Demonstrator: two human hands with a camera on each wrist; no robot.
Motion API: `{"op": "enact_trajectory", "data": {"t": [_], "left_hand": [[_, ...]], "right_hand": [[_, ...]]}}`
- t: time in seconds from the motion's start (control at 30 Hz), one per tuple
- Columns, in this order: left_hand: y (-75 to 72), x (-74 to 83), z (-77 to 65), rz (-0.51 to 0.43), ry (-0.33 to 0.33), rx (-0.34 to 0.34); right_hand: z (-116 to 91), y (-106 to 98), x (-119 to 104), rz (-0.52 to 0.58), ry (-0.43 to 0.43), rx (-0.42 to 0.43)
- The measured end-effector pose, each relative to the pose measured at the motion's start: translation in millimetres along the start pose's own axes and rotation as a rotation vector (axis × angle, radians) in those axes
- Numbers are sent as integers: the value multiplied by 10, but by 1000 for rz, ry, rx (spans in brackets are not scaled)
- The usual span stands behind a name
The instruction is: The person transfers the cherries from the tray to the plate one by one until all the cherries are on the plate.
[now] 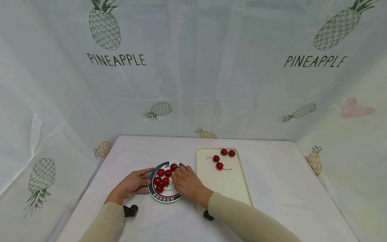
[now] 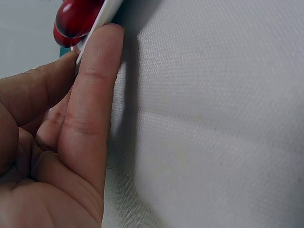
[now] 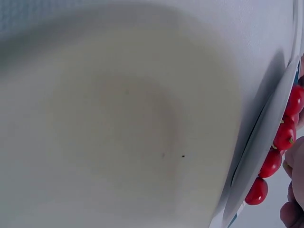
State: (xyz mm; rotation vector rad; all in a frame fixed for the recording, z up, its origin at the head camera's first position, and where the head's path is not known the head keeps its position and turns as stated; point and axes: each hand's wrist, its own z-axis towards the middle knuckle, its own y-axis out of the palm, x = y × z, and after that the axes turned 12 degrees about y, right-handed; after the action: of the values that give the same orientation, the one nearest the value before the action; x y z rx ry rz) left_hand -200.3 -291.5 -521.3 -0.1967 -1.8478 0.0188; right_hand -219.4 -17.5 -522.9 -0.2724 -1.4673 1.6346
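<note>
A round plate [image 1: 167, 200] with a white middle and a dark teal patterned rim holds several red cherries [image 1: 158, 180]. My left hand [image 1: 133, 184] grips the plate's left edge; in the left wrist view the thumb [image 2: 45, 85] lies on the rim and a finger [image 2: 90, 90] runs beneath it. Over the plate's right side is my right hand [image 1: 188, 183], fingers bent down among the cherries. One cherry [image 1: 173, 166] sits right at its fingertips. In the right wrist view the curled fingers [image 3: 298, 166] show only at the edge, and I cannot tell whether they pinch anything.
A cream rectangular tray [image 1: 225, 185] lies right of the plate, under the right forearm. Several stemmed cherries [image 1: 219, 166] rest on its far end. White cloth covers the table [image 1: 278, 181], and a pineapple-print curtain [image 1: 211, 77] hangs behind and at both sides.
</note>
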Motion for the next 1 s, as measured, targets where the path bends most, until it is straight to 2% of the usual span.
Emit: {"op": "enact_trajectory", "data": {"t": [0.27, 0.67, 1.0], "left_hand": [[-5, -16, 5, -2, -3, -5], [-14, -7, 4, -12, -2, -13], [-4, -2, -4, -7, -8, -2]], "right_hand": [[-20, 2, 0, -29, -32, -34], [-29, 3, 3, -1, -30, -21], [13, -108, 217, 71, 37, -15]]}}
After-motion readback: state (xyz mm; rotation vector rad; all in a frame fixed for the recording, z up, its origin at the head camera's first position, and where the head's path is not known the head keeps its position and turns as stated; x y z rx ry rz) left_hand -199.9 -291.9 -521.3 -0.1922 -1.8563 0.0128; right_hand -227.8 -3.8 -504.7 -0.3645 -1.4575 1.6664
